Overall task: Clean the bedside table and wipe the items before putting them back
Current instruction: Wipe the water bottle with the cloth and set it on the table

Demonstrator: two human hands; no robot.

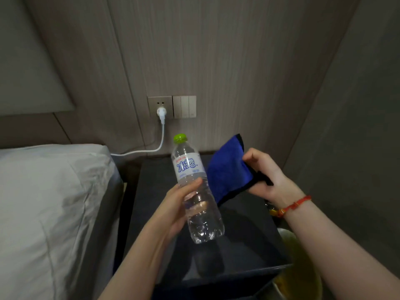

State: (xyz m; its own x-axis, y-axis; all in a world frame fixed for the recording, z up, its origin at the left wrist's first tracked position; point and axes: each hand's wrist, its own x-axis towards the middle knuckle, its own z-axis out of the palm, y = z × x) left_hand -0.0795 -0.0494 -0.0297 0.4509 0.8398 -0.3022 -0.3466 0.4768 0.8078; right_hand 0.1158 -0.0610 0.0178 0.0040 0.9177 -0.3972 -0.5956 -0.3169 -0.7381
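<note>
Above the dark table (244, 224), the left hand (173, 204) reaches up, fingers curled round the tilted bottle (195, 191). Just right of the bottle, the right hand (266, 176) pinches the blue cloth (227, 169).

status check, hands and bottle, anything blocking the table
Left hand grips clear plastic water bottle, green cap, held above black bedside table. Right hand holds blue microfibre cloth beside bottle. Nothing blocking.

White pillow (49, 204), plugged-in white cable (159, 137), perhaps a yellow bin (296, 280).
</note>
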